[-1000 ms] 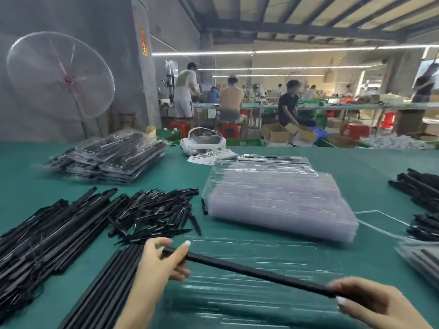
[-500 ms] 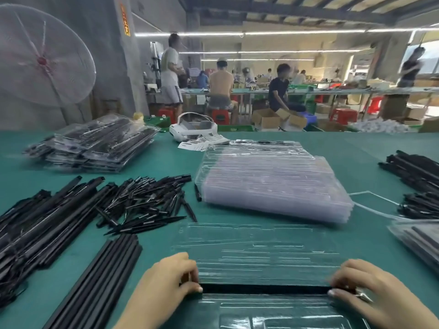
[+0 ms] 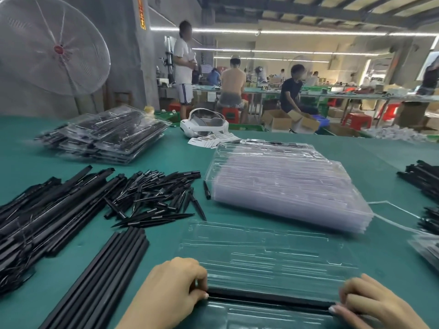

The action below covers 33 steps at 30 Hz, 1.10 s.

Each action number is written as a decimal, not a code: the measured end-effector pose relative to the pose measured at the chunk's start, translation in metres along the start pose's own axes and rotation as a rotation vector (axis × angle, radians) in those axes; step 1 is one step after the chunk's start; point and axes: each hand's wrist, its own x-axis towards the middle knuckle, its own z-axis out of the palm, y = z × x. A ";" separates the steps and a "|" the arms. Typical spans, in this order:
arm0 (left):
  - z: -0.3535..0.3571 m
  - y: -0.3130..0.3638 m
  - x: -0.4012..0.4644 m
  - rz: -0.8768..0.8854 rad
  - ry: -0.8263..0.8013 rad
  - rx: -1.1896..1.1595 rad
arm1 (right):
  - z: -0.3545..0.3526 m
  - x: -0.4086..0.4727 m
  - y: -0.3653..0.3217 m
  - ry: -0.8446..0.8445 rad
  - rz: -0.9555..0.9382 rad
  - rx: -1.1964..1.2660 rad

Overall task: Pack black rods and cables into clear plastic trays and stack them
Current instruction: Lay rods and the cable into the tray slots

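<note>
I've got the black rod (image 3: 268,298) lying crosswise in the clear tray (image 3: 266,252) on the green worktop (image 3: 166,233). L hand (image 3: 171,290) fingers pinch its left end, R hand (image 3: 375,305) fingers grip the right end.

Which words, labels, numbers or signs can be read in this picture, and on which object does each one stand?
No text can be read.
Vertical sign on the grey pillar: orange with yellow characters, too blurred to read.
Paper cards beside the white headset: dark print, too small to read.
Fan: a red hub, no legible mark.
Clear trays and black rods: no labels show.
</note>
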 end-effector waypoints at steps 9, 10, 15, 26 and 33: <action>0.005 -0.001 0.000 -0.134 0.004 -0.189 | 0.009 0.007 -0.007 0.034 -0.152 -0.136; 0.006 -0.002 0.001 -0.136 0.022 -0.245 | 0.010 0.006 -0.008 0.038 -0.141 -0.136; 0.009 -0.012 0.009 -0.176 0.174 -0.510 | 0.017 -0.004 -0.011 0.016 -0.096 -0.164; 0.008 -0.082 0.059 -0.484 0.122 0.139 | 0.019 -0.010 -0.016 -0.021 0.004 -0.189; -0.002 -0.080 0.054 -0.488 0.304 0.209 | 0.014 -0.012 -0.018 -0.121 0.063 -0.143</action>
